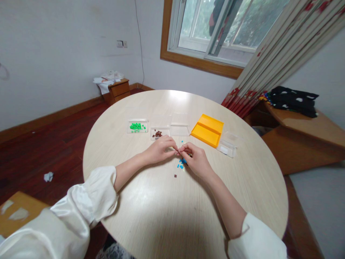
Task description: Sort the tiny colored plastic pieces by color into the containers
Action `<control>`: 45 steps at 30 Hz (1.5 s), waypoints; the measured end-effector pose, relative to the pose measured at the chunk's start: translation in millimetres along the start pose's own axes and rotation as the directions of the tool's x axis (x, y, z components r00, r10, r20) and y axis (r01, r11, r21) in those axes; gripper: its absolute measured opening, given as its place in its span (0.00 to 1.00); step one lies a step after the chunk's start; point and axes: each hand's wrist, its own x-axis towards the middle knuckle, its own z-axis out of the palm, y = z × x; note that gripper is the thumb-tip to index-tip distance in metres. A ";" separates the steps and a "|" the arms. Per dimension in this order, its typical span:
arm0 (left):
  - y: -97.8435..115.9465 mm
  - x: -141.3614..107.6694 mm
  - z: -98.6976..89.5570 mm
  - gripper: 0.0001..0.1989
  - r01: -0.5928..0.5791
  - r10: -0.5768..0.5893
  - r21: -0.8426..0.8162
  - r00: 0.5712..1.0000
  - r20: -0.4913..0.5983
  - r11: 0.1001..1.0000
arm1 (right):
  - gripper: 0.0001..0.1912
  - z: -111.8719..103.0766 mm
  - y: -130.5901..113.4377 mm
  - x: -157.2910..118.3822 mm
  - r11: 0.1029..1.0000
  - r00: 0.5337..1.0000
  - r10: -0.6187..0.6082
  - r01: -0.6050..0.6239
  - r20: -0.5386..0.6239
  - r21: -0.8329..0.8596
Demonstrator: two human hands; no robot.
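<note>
Near the middle of the table, my left hand point(161, 149) and my right hand point(195, 158) meet fingertip to fingertip. Both are closed in a pinch around a small dark brown piece point(178, 151), mostly hidden by the fingers. Just below the fingertips lie several small blue pieces point(181, 167). One brown square point(175, 176) lies apart, nearer to me. Beyond my left hand stands a clear box with brown pieces point(157, 134). Left of it is a clear box with green pieces point(137, 126).
An open yellow case point(207, 130) lies beyond my right hand, with a clear box point(227, 149) at its right. Another open clear box point(180, 129) stands behind my hands. The round table point(134, 212) has a curved edge; a wooden cabinet point(304, 140) is at the right.
</note>
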 end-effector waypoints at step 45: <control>-31.3 0.4 -9.2 0.01 0.301 -0.268 0.069 0.914 -0.304 0.951 | 0.06 -17.4 -6.0 -1.8 0.849 0.974 0.046 0.079 0.221 -0.523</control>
